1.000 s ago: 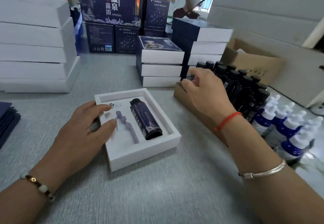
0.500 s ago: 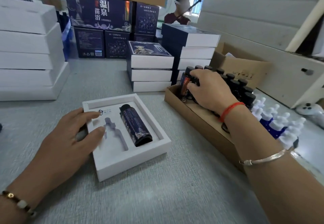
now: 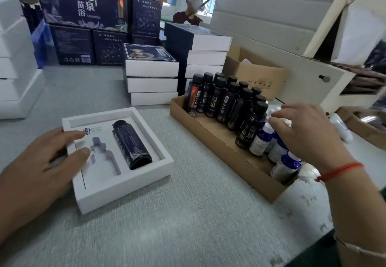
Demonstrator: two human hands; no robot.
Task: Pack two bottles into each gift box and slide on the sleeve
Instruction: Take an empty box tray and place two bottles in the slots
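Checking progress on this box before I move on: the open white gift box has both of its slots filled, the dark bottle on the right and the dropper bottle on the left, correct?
Not quite. The head view shows the gift box holding only the dark bottle in the right slot. The left slot, shaped for a dropper bottle, is still empty. The dropper bottles are still in the cardboard tray.

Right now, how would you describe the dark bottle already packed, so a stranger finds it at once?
Start at the open white gift box on the grey table, under the left hand. Inside, its insert has two slots: the left one is empty, and the dark bottle lies flat in the right one. Unlike the dark bottles standing upright in the cardboard tray, it lies on its side, alone.
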